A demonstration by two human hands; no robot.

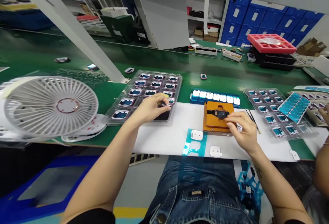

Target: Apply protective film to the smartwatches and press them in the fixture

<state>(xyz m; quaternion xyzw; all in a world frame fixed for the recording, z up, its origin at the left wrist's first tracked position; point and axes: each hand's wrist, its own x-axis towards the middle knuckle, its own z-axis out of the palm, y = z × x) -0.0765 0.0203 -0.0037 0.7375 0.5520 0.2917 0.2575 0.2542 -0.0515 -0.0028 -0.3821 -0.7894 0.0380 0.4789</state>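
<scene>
My left hand [153, 107] is over the lower right of a clear plastic tray [112, 116] of small framed parts, its fingers closed round one thin framed part [166, 105]. On the white mat stands an orange fixture [208, 122] with a black piece [221, 114] on it. My right hand [243, 126] touches the right end of that black piece with its fingertips pinched. In front of the fixture are a blue film strip [190, 142] bearing a white pad [196, 135] and a separate white pad [215, 151].
A white round fan [51, 106] fills the left side. Behind the fixture lies a row of white pads [216, 97]. Tweezers [253, 119], a second tray [279, 132] and a blue sticker sheet [294, 107] are on the right, near another person's arm. A slanted post [74, 35] crosses the left.
</scene>
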